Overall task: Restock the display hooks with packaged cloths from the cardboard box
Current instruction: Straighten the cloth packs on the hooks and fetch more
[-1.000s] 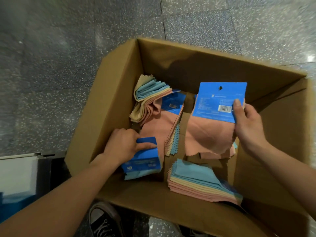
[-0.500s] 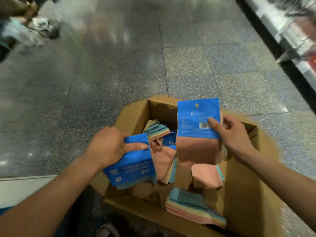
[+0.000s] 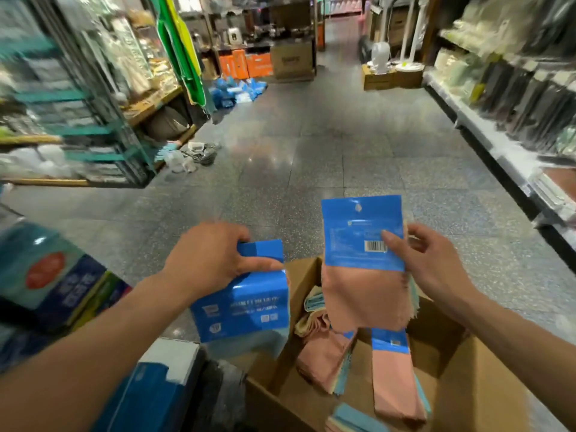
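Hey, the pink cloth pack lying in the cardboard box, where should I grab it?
Probably by its blue header card, pinched from above: the pink cloth pack lies with the card face-up at its far end, and the cloth below looks limp.

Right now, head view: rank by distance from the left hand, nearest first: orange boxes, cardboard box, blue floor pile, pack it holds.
1. Blue pack, gripped in the left hand itself.
2. Cardboard box, just below and right.
3. Blue floor pile, far down the aisle, left side.
4. Orange boxes, behind that pile, at the back.
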`<state>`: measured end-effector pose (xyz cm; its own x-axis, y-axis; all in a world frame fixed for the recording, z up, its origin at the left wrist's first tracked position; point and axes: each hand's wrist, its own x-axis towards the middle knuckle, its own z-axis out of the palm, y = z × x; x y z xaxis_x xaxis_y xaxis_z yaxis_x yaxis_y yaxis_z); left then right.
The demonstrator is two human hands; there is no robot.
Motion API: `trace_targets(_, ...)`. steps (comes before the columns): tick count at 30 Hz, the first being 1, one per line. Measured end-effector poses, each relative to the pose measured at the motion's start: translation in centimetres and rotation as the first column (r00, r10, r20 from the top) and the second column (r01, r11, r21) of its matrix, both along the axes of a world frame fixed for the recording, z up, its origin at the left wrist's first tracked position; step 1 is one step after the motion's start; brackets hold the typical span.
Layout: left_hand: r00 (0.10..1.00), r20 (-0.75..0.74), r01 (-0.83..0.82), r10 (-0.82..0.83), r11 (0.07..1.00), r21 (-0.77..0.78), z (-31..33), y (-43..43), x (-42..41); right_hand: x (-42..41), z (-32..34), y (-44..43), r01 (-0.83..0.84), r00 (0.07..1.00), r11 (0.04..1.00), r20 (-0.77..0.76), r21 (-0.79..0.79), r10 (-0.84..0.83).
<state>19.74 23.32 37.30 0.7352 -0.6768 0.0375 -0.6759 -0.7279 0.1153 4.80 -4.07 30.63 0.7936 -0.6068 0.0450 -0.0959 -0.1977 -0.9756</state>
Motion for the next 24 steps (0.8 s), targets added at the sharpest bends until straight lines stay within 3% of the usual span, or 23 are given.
trace_targets(9, 0.977, 0.148, -0.140, 0.151, 0.987, -0.083, 16.0, 8.7, -9.9, -2.5, 14.8, 7.7, -0.252, 0.947, 0.968, 0.200, -0.014, 0.250)
trace_targets(13, 0.934, 0.300, -0.184, 0.192, 0.981, -0.055, 22.2, 12.1, -14.0, -3.2, 20.7, 11.7, -0.351, 0.899, 0.936, 0.272, -0.026, 0.344)
trace_targets(24, 0.827, 0.453, -0.292, 0.334, 0.943, -0.163, 32.4, 22.7, -23.3, -7.0, 31.9, 23.1, -0.527, 0.746, 0.829, 0.364, -0.190, 0.558)
